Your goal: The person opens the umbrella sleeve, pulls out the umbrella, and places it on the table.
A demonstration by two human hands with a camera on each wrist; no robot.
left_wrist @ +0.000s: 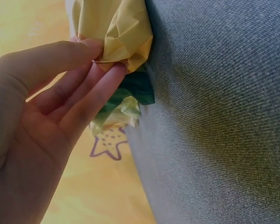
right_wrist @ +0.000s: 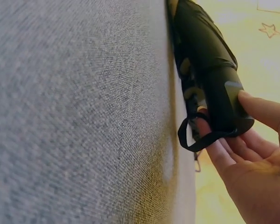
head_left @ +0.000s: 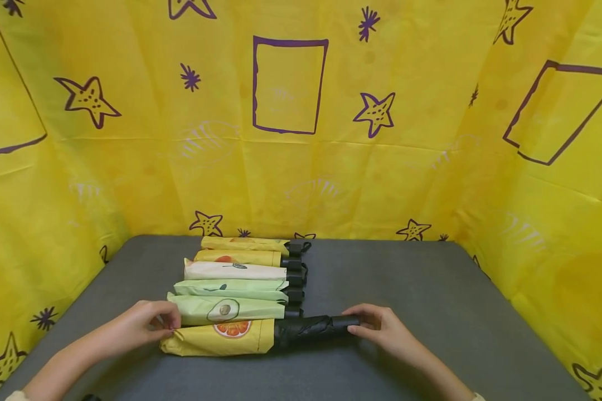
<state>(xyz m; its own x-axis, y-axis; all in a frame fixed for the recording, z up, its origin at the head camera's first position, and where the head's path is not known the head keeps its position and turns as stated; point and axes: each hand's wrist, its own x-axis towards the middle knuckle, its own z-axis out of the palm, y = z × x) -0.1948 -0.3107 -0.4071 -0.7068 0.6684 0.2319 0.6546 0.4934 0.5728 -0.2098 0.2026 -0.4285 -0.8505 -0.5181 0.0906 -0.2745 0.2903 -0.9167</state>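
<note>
A black folded umbrella [head_left: 308, 327] lies across the near part of the grey table [head_left: 421, 289], its left half inside a yellow sleeve [head_left: 221, 337] printed with an orange slice. My left hand [head_left: 169, 324] pinches the sleeve's crumpled closed end [left_wrist: 116, 32] between thumb and fingers [left_wrist: 113, 71]. On the right, my right hand [head_left: 355, 323] holds the umbrella's black handle [right_wrist: 214, 88], thumb on its end and fingers underneath. The handle's wrist strap [right_wrist: 186, 136] loops over those fingers.
Behind this umbrella, several sleeved umbrellas lie side by side with black handles pointing right: an avocado-print green one [head_left: 226, 309], a pale green one [head_left: 231, 288], a white one [head_left: 233, 271] and two yellow ones [head_left: 241, 252]. Yellow star-print cloth [head_left: 291, 167] walls three sides of the table.
</note>
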